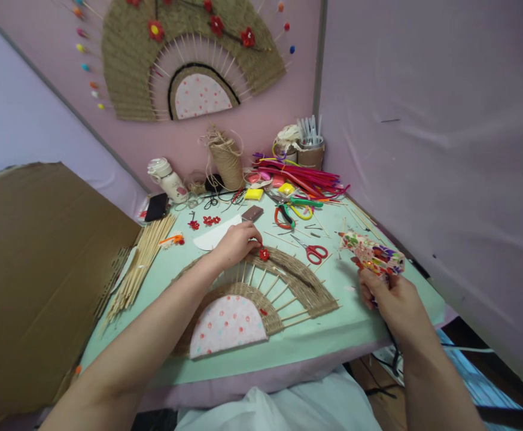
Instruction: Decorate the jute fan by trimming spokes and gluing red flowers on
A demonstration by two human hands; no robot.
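Note:
A woven twine fan (288, 272) on wooden sticks lies on the table, with a half-round spotted white piece (228, 326) at its base. Across its upper band runs a dark brown branch (292, 269). My left hand (241, 239) is over the fan's top edge, fingertips pinched together right beside a red flower (264, 254). A speck of red shows at those fingertips, but what they hold is mostly hidden. Off to the fan's right, my right hand (387, 293) grips a flower-patterned glue gun (371, 250), its nozzle pointing left above the table.
Red-handled scissors (316, 254), pliers (285, 216) and loose red flowers (211, 220) lie behind the fan. Wooden sticks (142, 260) are bundled at left beside a cardboard sheet (41, 269). A twine cone (225, 160), bottle (168, 179) and pipe cleaners (300, 175) line the back.

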